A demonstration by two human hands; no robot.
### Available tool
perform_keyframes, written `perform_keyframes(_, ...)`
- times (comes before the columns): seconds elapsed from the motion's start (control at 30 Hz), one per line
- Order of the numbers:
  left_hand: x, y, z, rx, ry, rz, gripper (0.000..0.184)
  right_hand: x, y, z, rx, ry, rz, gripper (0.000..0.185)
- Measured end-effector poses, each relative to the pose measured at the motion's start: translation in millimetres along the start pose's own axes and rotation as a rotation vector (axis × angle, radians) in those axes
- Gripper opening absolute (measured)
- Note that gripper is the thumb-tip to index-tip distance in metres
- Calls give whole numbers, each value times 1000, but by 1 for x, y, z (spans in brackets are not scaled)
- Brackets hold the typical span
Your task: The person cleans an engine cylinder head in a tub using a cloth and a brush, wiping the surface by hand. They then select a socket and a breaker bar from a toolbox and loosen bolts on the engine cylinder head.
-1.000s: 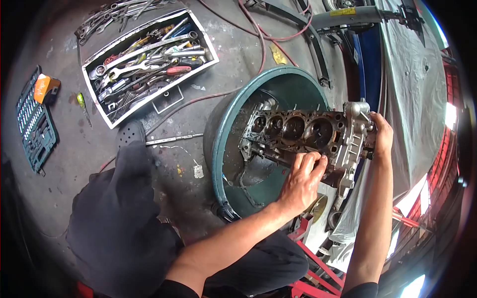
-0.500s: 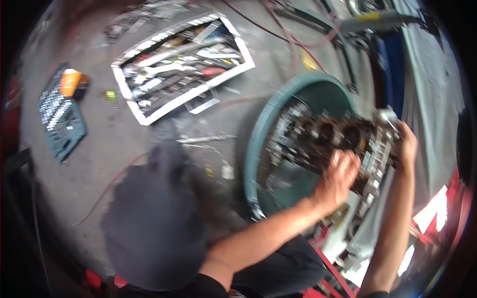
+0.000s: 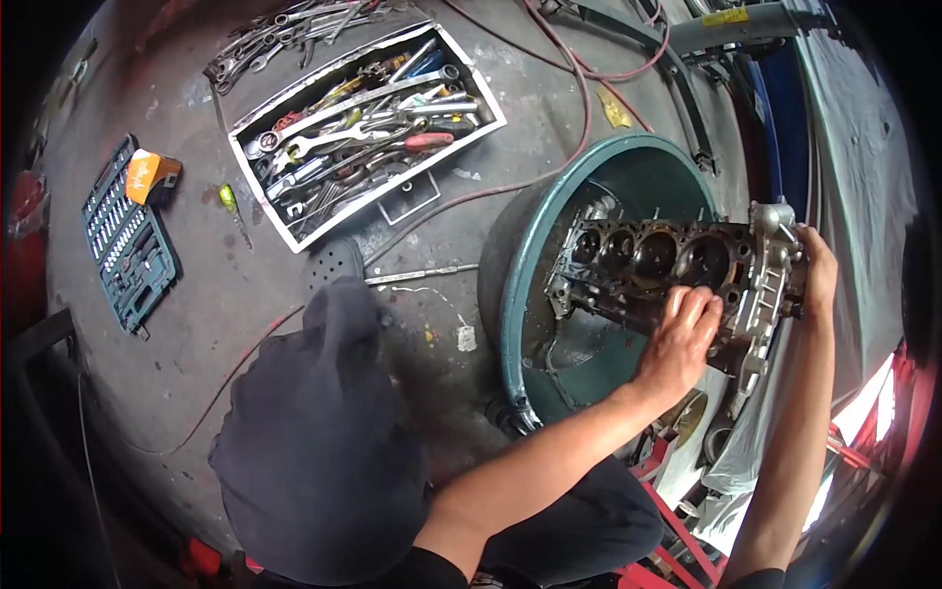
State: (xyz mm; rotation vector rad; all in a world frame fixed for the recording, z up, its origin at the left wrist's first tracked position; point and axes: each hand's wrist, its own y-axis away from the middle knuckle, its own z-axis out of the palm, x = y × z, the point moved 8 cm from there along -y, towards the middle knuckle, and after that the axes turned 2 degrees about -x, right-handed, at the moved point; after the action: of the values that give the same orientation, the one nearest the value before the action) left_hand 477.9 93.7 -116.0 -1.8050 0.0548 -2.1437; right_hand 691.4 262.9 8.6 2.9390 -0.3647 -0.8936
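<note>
A greasy engine block (image 3: 638, 280) with several round bores facing up lies over and partly inside a round green tub (image 3: 517, 285). My left hand (image 3: 679, 339) is at the block's near long side, its fingers bent over the edge beside the largest bore. At the block's right end, my right hand (image 3: 816, 270) wraps round the outer side of the pale metal end cover (image 3: 770, 285); part of its fingers is hidden behind the cover. Some liquid and a thin hose-like piece show inside the tub, below the block.
A white-rimmed toolbox (image 3: 368, 201) full of tools stands on the floor, with loose wrenches (image 3: 280, 39) behind it. Farther left are a socket set (image 3: 128, 240), an orange box (image 3: 152, 177) and a green-handled screwdriver (image 3: 229, 198). A red hose (image 3: 491, 193) crosses the floor. Grey sheeting (image 3: 854, 177) hangs at right.
The view has swung, so the whole scene sits farther right. Both hands keep about the same places on the block, which rests over the tub as before.
</note>
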Motion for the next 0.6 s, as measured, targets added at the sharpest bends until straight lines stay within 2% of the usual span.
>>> perform_keyframes(0.07, -15, 23, 2, 72, -120, -7, 47, 11, -5, -3, 31, -46, 37, 32)
perform_keyframes(0.13, -64, 40, 0, -30, -285, -242, 48, 4, 0, 0, 28, -26, 54, 29)
perform_keyframes(0.2, -92, 45, -3, -37, -304, -322, 47, 7, 0, 0, 37, -49, 84, 29)
perform_keyframes(0.27, -59, 39, -1, 8, -164, -214, 45, 0, 1, 8, 28, -78, 102, 29)
perform_keyframes(0.3, -43, 36, -2, 5, -194, -186, 41, 3, 6, 5, 42, -111, 140, 30)
perform_keyframes(0.33, -50, 41, -1, -5, -185, -192, 41, 4, 1, 0, 34, -76, 43, 30)
perform_keyframes(0.43, -108, 41, -11, 1, -385, -310, 37, -4, 8, 3, 48, 22, 78, 30)
perform_keyframes(0.47, -113, 39, -4, -125, -399, -356, 37, -3, 6, 4, 61, -49, 31, 29)
perform_keyframes(0.6, -40, 28, 0, 29, -155, -118, 43, -8, 7, 7, 55, -31, 70, 29)
